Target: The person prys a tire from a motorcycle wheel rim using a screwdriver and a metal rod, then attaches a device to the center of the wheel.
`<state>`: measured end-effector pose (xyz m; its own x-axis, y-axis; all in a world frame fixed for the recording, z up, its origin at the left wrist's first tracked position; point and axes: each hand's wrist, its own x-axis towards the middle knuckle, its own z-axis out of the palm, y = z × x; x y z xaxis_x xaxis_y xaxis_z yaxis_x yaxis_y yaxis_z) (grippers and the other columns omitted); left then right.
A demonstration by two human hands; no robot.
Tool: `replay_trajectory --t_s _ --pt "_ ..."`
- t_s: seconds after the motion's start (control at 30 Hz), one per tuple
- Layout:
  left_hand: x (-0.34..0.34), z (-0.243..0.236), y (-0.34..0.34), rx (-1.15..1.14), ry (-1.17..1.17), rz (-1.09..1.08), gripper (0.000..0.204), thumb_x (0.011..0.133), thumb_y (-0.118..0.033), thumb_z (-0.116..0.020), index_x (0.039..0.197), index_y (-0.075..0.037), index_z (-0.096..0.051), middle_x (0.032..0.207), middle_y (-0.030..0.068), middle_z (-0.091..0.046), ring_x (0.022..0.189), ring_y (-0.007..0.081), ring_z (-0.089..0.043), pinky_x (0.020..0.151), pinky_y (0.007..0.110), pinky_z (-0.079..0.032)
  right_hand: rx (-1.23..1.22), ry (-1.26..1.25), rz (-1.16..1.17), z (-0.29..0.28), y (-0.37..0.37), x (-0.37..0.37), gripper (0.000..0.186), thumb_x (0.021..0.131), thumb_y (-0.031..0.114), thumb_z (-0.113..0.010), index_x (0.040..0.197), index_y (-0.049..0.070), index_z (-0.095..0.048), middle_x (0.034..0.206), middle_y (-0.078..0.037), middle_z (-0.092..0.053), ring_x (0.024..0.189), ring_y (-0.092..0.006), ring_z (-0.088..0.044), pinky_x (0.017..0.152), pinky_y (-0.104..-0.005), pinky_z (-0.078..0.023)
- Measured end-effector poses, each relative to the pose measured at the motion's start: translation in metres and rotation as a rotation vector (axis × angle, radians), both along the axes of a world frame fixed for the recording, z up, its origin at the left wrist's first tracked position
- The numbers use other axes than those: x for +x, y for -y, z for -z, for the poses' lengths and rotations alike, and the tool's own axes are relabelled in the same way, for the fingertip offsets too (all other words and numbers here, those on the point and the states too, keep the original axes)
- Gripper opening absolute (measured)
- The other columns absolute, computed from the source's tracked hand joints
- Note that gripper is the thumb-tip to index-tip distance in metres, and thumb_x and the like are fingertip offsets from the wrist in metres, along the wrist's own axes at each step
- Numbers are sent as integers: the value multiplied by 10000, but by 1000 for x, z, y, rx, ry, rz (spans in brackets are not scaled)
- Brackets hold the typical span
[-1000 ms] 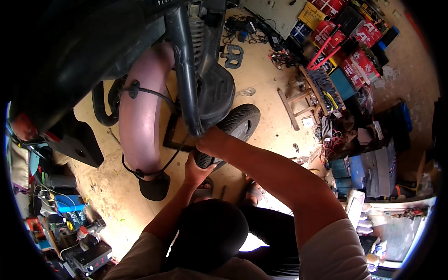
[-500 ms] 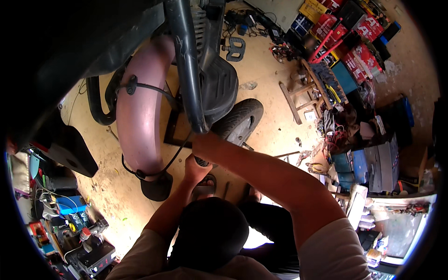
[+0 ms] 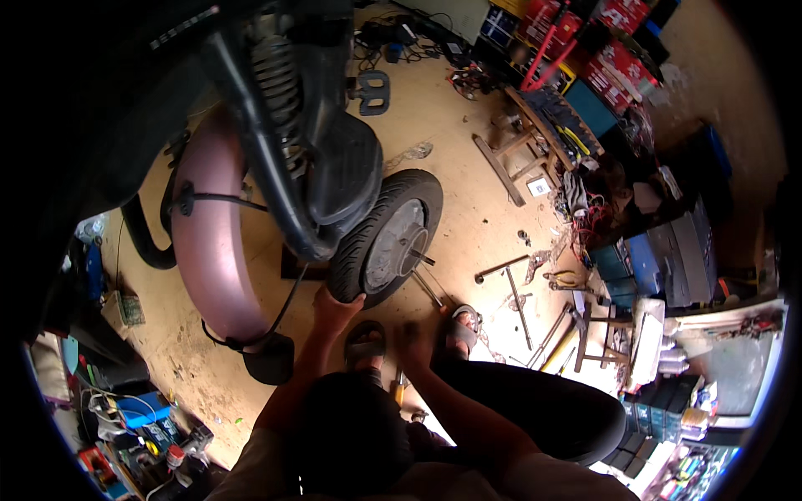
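A wheel (image 3: 397, 238) with a black treaded tyre and a grey hub stands tilted beside the scooter's rear end. My left hand (image 3: 336, 311) is closed on the near lower edge of the tyre, its thumb on the sidewall. A thin axle sticks out of the hub on the right. My right hand (image 3: 411, 344) hangs low between my feet, dark and blurred, so its fingers cannot be read. Close to it lie a screwdriver (image 3: 444, 308) with an orange handle and an orange-handled tool (image 3: 400, 394), partly hidden by my arm.
Left of the wheel are the scooter's pink mudguard (image 3: 209, 242) and black frame tube (image 3: 266, 159). Pliers (image 3: 563, 277), a T-shaped wrench (image 3: 512, 288) and other tools lie right. A wooden stool (image 3: 522, 167) stands farther back, near stacked red boxes (image 3: 614, 75).
My right hand has left the wheel area and come back toward my feet. My left hand is now on the tyre. The view has shifted, uncovering the wheel's hub and the floor tools.
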<state>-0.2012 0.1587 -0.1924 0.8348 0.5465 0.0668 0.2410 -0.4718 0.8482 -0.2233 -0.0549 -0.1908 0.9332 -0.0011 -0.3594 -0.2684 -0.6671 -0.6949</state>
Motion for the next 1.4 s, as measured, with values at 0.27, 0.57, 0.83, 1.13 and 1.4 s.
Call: replay_trajectory --t_s 0.27,0.57,0.83,1.13,1.4 --pt "12 -33 -3 -255 17 32 644 703 -119 -923 1257 29 -629 1122 156 -750 1000 212 -718 868 380 -581 -499 -719 -456 94 31 -107 315 926 253 -661 1144 35 -729 1093 -203 -708 1033 -363 -689 859 -503 -558" --pt "1 -29 -7 -252 91 90 628 757 -72 -897 1300 25 -595 1159 137 -739 999 182 -696 872 356 -574 -454 -340 -427 19 14 -58 340 957 218 -614 1222 22 -697 1146 -218 -705 1058 -318 -700 860 -493 -554" --pt "-13 -27 -6 -199 129 185 539 761 -49 -895 1237 12 -649 1118 127 -755 993 174 -697 888 355 -563 241 481 392 -45 21 39 173 1009 184 -610 989 18 -567 878 -231 -645 812 -442 -635 723 -461 -509" --pt "-1 -17 -34 -330 -44 102 549 754 -124 -922 1232 6 -686 1125 125 -767 993 179 -705 879 383 -569 249 501 -218 -157 -25 243 328 864 139 -588 1183 62 -612 1090 -256 -724 1087 -445 -673 942 -518 -526" --pt "-26 -12 -52 -22 -161 108 683 736 -222 -918 1304 23 -627 1199 162 -740 1060 296 -733 934 425 -574 -26 406 -668 -165 -75 304 469 818 133 -585 1283 102 -641 1175 -262 -713 1154 -418 -667 989 -468 -530"
